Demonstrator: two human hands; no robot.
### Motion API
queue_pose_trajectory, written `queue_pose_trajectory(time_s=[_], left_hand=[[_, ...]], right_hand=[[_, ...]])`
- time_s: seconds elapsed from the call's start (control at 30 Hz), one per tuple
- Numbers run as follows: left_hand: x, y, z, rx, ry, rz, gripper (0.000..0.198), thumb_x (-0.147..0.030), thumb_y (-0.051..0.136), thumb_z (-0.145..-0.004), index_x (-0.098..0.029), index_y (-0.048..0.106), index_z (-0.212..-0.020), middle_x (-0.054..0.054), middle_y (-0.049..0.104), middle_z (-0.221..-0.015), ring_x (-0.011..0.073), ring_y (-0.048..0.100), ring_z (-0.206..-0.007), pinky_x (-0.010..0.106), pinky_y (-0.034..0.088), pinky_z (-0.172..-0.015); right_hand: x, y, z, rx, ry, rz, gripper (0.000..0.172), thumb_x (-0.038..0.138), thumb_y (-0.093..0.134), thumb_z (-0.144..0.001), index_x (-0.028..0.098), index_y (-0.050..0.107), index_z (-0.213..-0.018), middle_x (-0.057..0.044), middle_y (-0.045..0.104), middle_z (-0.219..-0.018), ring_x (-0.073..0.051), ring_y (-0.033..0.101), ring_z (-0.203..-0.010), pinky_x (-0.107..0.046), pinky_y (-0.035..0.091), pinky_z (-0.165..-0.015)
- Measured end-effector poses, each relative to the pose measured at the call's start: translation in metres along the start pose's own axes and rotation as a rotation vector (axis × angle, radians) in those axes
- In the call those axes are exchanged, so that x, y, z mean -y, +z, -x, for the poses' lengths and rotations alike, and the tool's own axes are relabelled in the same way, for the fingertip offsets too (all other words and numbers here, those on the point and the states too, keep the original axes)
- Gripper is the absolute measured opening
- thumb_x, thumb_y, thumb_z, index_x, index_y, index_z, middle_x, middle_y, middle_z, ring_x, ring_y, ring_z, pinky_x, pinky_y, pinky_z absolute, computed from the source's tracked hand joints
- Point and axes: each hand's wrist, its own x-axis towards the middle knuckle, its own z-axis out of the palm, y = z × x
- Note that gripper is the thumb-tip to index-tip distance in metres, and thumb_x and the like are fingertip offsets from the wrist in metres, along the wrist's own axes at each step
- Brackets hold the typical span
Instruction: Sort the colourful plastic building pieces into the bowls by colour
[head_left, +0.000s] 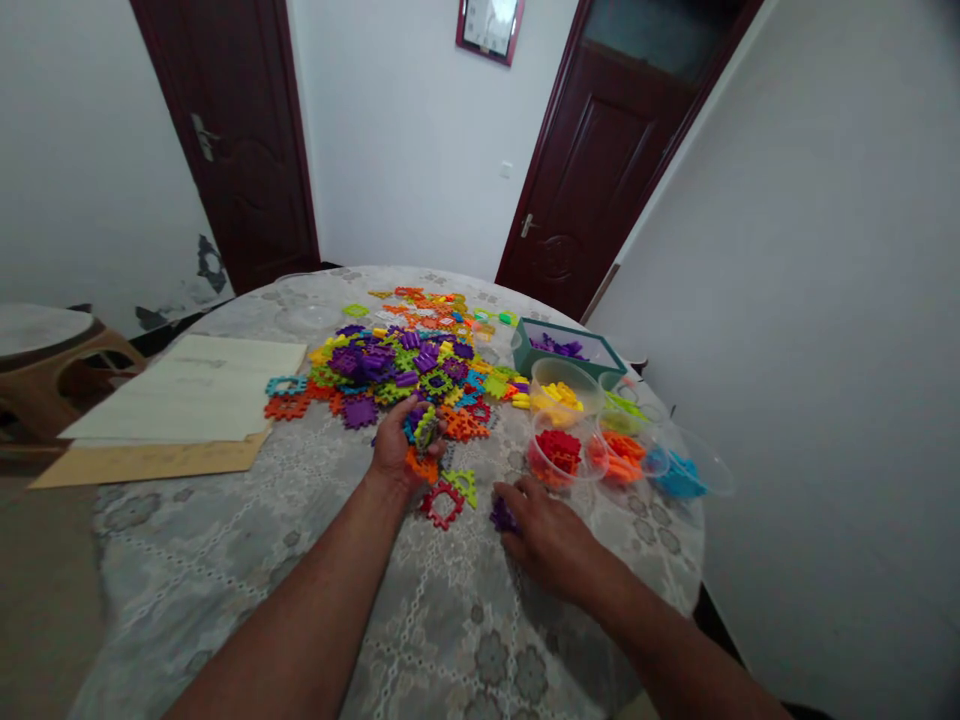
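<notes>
The left hand (395, 443) has its fingers (411, 408) curled shut around a small green-and-purple plastic interlocking block (425, 428). The right hand (547, 535) has its fingers (517, 497) spread and touching a purple plastic block (502, 516) on the round lace-covered counter (450, 630). A red frame-shaped plastic block (441, 505) lies between the hands, below a heap of multicoloured plastic blocks (375, 365). Clear plastic tubs of coloured pieces (559, 455) stand to the right.
</notes>
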Motion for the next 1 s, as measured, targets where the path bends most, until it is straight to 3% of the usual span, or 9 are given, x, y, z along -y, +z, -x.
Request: queue_pose_trajectory(time_s=[0.07,0.2,0.33,0.43,0.53,0.67,0.77,0.93,1.0], left_hand=[[0.0,0.001,0.001,-0.003,0.0,-0.006,0.014,-0.03,0.066,-0.088,-0.017,0.064,-0.084,0.005,0.069,-0.071,0.0178,0.067,-0.056,0.02,0.039,-0.034],[-0.001,0.001,0.001,-0.015,-0.005,-0.004,0.013,-0.029,0.065,-0.089,-0.017,0.064,-0.085,0.005,0.07,-0.073,0.0177,0.068,-0.056,0.02,0.039,-0.035],[0.0,0.0,-0.001,-0.012,-0.006,-0.006,0.012,-0.029,0.065,-0.088,-0.018,0.063,-0.086,0.004,0.069,-0.072,0.0178,0.068,-0.056,0.02,0.038,-0.034],[0.002,-0.001,-0.002,-0.02,-0.003,-0.007,0.014,-0.03,0.066,-0.087,-0.018,0.062,-0.085,0.003,0.068,-0.071,0.0174,0.067,-0.056,0.02,0.037,-0.033],[0.003,-0.002,-0.002,-0.024,-0.012,-0.007,0.016,-0.032,0.068,-0.086,-0.018,0.061,-0.085,0.003,0.068,-0.07,0.0176,0.067,-0.056,0.02,0.036,-0.033],[0.003,-0.001,-0.001,-0.038,-0.016,-0.01,0.018,-0.034,0.071,-0.084,-0.018,0.062,-0.085,0.002,0.067,-0.068,0.0171,0.067,-0.055,0.02,0.037,-0.034],[0.003,0.0,0.001,-0.065,-0.009,-0.011,0.018,-0.034,0.07,-0.085,-0.018,0.062,-0.085,0.002,0.067,-0.068,0.0164,0.067,-0.054,0.02,0.036,-0.034],[0.003,0.001,0.001,-0.074,-0.024,-0.008,0.017,-0.033,0.069,-0.085,-0.018,0.062,-0.087,0.002,0.067,-0.069,0.0161,0.067,-0.054,0.02,0.036,-0.034],[0.002,0.001,0.001,-0.067,-0.026,0.001,0.015,-0.033,0.068,-0.086,-0.019,0.062,-0.086,0.002,0.068,-0.069,0.0164,0.067,-0.055,0.02,0.036,-0.033]], right_hand=[[-0.006,-0.002,0.0,0.0,0.0,-0.042,0.058,0.025,0.066,-0.09,0.021,0.055,-0.147,-0.017,0.058,-0.135,-0.029,0.065,-0.113,-0.039,0.051,-0.097],[-0.013,-0.007,0.002,0.003,-0.006,-0.122,0.039,0.027,0.073,-0.085,0.021,0.064,-0.122,-0.012,0.058,-0.124,-0.026,0.062,-0.108,-0.037,0.049,-0.094],[-0.015,-0.016,0.006,0.008,0.01,-0.127,0.032,0.028,0.075,-0.085,0.02,0.062,-0.113,-0.01,0.061,-0.12,-0.024,0.061,-0.103,-0.034,0.046,-0.088],[-0.016,-0.026,0.008,0.139,-0.043,-0.062,0.031,0.033,0.078,-0.083,0.02,0.064,-0.107,-0.008,0.066,-0.111,-0.024,0.061,-0.098,-0.032,0.043,-0.08],[-0.019,-0.034,0.004,0.276,-0.106,-0.04,0.018,0.027,0.074,-0.084,0.02,0.067,-0.099,-0.005,0.069,-0.097,-0.02,0.061,-0.087,-0.028,0.038,-0.07],[-0.03,-0.052,-0.014,0.392,-0.227,-0.164,0.009,0.027,0.069,-0.088,0.021,0.067,-0.094,0.0,0.067,-0.087,-0.014,0.058,-0.076,-0.025,0.036,-0.063],[-0.043,-0.078,-0.039,0.277,-0.208,-0.36,0.017,0.037,0.065,-0.093,0.02,0.064,-0.089,0.002,0.062,-0.078,-0.012,0.055,-0.067,-0.024,0.038,-0.058],[-0.056,-0.125,-0.073,-0.22,0.032,-0.698,0.028,0.049,0.065,-0.093,0.023,0.059,-0.089,0.007,0.051,-0.057,-0.012,0.045,-0.046,-0.024,0.035,-0.044],[-0.055,-0.13,-0.077,-0.24,0.047,-0.778,0.03,0.05,0.069,-0.091,0.023,0.058,-0.088,0.007,0.051,-0.056,-0.011,0.044,-0.046,-0.024,0.035,-0.043]])
